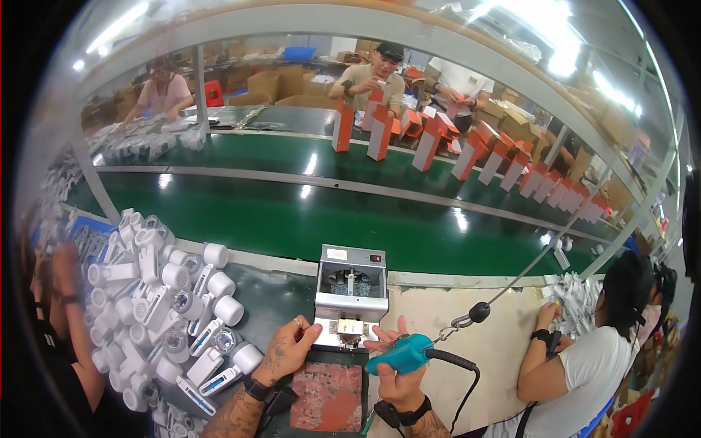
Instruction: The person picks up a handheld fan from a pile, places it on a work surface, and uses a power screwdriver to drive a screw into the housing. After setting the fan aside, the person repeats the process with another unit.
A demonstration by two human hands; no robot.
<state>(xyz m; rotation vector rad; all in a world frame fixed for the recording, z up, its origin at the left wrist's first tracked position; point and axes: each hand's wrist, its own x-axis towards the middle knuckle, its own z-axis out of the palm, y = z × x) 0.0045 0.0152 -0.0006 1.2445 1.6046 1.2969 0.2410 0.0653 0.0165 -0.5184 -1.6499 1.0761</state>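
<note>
Two hands work at the grey screw feeder [350, 292] in front of you. Your right hand [394, 365] is closed around a teal electric screwdriver [400, 355], its tip pointing left toward the feeder's front, with two fingers stretched up beside it; a black cable runs off its rear to your right and a spring hook clips it to a cord above. Your left hand [288, 349] rests just left of the feeder's front outlet, fingers curled with thumb and forefinger pinched together; whether it holds anything there is too small to tell. Below both hands lies a worn reddish work mat [327, 398]. Left of your left hand sits a heap of white handheld fans [164, 306]. Beyond the feeder runs a green conveyor belt [292, 212].
</note>
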